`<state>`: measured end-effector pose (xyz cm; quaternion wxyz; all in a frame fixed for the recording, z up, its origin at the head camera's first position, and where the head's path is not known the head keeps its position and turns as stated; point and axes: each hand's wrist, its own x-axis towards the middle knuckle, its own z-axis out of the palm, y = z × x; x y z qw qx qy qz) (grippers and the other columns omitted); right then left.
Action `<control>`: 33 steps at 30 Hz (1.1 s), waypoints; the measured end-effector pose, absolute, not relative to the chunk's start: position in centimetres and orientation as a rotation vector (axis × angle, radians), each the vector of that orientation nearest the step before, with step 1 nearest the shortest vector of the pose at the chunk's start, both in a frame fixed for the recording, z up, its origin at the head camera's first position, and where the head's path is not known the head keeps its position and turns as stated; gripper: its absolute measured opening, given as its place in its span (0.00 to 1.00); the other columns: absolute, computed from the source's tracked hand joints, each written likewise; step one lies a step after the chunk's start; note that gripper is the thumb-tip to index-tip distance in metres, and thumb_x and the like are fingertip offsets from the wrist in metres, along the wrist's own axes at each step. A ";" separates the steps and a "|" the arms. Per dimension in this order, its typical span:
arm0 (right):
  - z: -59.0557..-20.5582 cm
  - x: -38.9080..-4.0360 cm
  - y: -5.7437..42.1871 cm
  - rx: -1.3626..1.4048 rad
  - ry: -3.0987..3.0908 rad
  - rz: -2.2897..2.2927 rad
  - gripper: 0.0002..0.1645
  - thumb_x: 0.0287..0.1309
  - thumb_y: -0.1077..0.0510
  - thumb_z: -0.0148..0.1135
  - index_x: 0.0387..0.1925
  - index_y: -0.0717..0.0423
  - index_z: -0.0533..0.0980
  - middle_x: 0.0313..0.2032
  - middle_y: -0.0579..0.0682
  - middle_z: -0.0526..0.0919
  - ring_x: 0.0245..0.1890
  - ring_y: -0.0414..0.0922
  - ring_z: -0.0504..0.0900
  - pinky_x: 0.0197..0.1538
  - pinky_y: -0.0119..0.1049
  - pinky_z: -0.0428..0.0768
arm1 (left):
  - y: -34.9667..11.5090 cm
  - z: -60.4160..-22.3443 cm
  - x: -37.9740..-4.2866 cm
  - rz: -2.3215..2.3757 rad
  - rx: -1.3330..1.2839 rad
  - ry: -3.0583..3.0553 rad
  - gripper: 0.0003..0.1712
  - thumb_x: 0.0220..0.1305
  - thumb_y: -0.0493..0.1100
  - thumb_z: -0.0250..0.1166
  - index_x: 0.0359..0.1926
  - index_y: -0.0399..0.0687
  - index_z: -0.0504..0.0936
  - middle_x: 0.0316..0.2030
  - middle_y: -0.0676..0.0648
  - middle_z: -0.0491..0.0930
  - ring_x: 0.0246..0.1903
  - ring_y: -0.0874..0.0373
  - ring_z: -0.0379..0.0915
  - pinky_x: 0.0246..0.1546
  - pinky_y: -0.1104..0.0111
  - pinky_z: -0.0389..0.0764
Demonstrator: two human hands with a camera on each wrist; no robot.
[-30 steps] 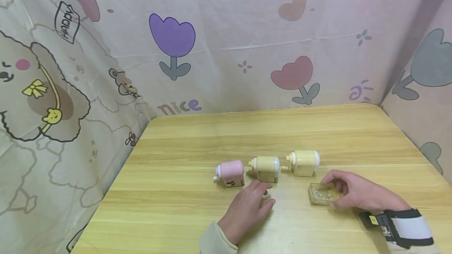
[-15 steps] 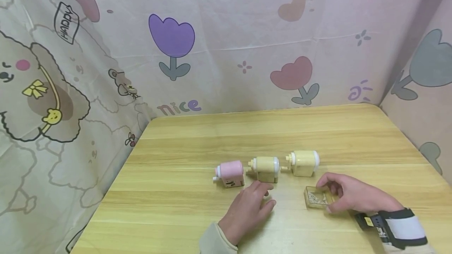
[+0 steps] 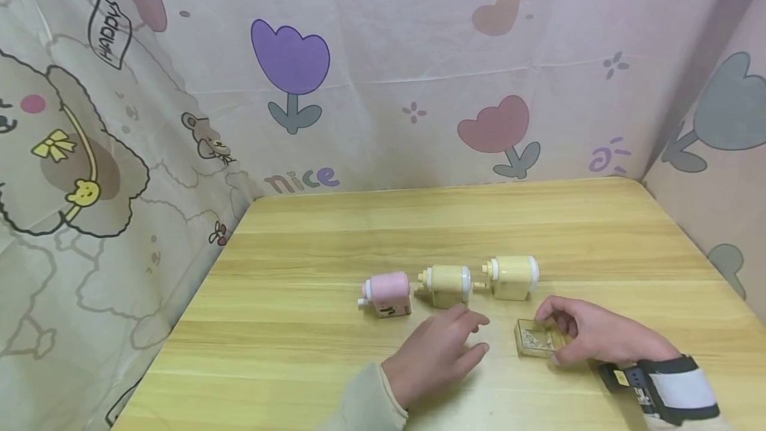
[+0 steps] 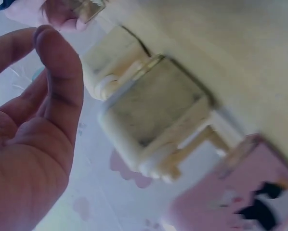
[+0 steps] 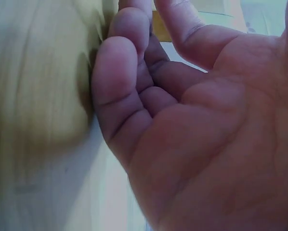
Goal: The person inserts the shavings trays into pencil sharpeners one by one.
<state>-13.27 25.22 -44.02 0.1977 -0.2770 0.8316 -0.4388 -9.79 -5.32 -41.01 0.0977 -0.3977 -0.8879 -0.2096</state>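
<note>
My right hand [image 3: 598, 331] pinches a small clear yellowish pencil-sharpener drawer [image 3: 532, 343] with shavings in it, on or just over the table's right part. My left hand [image 3: 439, 354] holds nothing; its fingers are loosely bent, close in front of the middle cream-yellow pencil sharpener [image 3: 450, 285]. In the left wrist view, thumb and fingers are apart beside that sharpener [image 4: 153, 106]. A pink crank sharpener [image 3: 389, 292] with a dark printed picture stands on the left, and another yellow one [image 3: 513, 277] on the right. The right wrist view shows curled fingers [image 5: 117, 72] near the tabletop; the drawer is mostly hidden there.
The three sharpeners form a slanting row on the wood-grain table [image 3: 287, 344], their cranks facing left. A printed cloth [image 3: 383, 52] hangs behind the table and along both sides. A strap with a small black device [image 3: 616, 376] sits on the right wrist.
My right hand has brought the drawer slightly left and nearer to me, then stayed almost still. My left hand has shifted right, in front of the middle sharpener. The sharpeners stay in place.
</note>
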 end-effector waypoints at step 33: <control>-44.2 -13.3 25.1 -0.755 2.298 -1.250 0.29 0.41 0.58 0.73 0.47 0.57 0.70 0.36 0.55 0.71 0.33 0.42 0.67 0.32 0.36 0.70 | 3.9 -39.0 -16.3 -0.152 -0.928 -2.809 0.23 0.57 0.32 0.62 0.55 0.43 0.71 0.43 0.47 0.74 0.16 0.63 0.64 0.13 0.81 0.63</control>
